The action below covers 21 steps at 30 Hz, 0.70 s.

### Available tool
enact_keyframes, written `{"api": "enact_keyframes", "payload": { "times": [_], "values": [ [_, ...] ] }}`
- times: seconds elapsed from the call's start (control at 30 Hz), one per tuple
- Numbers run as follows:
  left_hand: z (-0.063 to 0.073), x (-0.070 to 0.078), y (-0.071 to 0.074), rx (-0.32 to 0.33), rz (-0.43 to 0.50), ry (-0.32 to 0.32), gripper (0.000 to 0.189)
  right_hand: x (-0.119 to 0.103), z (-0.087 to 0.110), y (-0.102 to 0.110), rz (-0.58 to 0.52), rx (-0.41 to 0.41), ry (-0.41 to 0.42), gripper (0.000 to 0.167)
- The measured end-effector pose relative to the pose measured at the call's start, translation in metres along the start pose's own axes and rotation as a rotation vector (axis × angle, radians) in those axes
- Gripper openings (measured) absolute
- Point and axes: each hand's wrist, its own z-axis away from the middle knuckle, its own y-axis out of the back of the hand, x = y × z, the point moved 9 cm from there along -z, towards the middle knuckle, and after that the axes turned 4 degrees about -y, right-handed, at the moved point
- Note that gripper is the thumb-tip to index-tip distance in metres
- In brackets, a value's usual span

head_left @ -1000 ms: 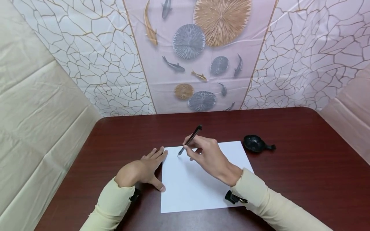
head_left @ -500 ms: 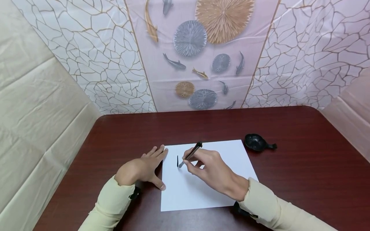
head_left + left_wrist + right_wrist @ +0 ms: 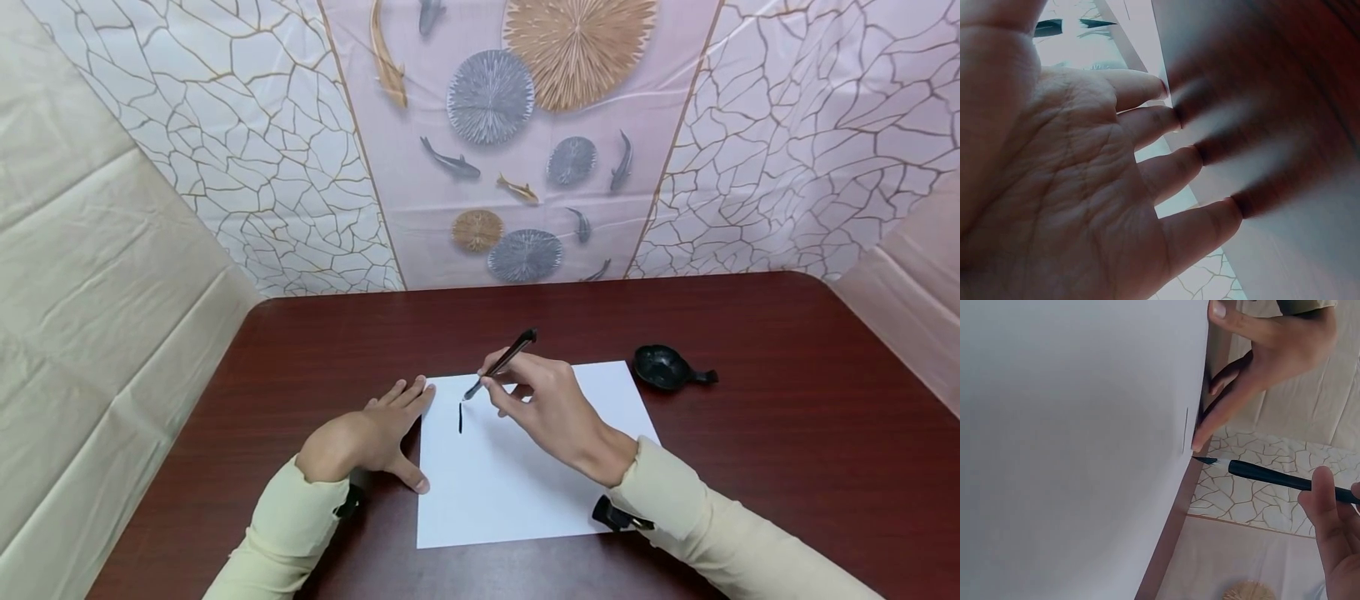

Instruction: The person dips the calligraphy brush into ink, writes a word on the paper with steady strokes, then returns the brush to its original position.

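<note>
Nearest, a rectangular white paper sheet (image 3: 480,508) lies flat on the glossy dark-red wooden table (image 3: 787,475), its broad surface probably laid there for easy reach. At its left edge the left hand (image 3: 375,437) rests with fingers straight and spread, grasping nothing; thumb and index fingertip meet the border, likely to stop the sheet slipping. Over the sheet, the right hand (image 3: 551,408) pinches a slim black-handled brush (image 3: 513,353) between thumb and curled fingers, tilted with its dark tip down, presumably for fine control. That tip is just beside the far end of a short black stroke (image 3: 461,418); whether it touches paper I cannot tell. Beyond the sheet's right edge, a small black handled dish (image 3: 663,368) sits near, probably kept handy for the brush.
</note>
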Motion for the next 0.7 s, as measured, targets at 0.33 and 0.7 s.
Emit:
{"api": "enact_keyframes", "payload": {
  "times": [0.33, 0.7],
  "values": [
    [-0.0003, 0.0001, 0.0007, -0.01, -0.006, 0.011, 0.132, 0.0068, -0.0011, -0.0042, -0.025, -0.008, -0.028, 0.016],
    [-0.0001, 0.0012, 0.0005, 0.008, 0.002, 0.004, 0.132, 0.0073, 0.0029, -0.0034, -0.006, -0.029, -0.042, 0.016]
  ]
}}
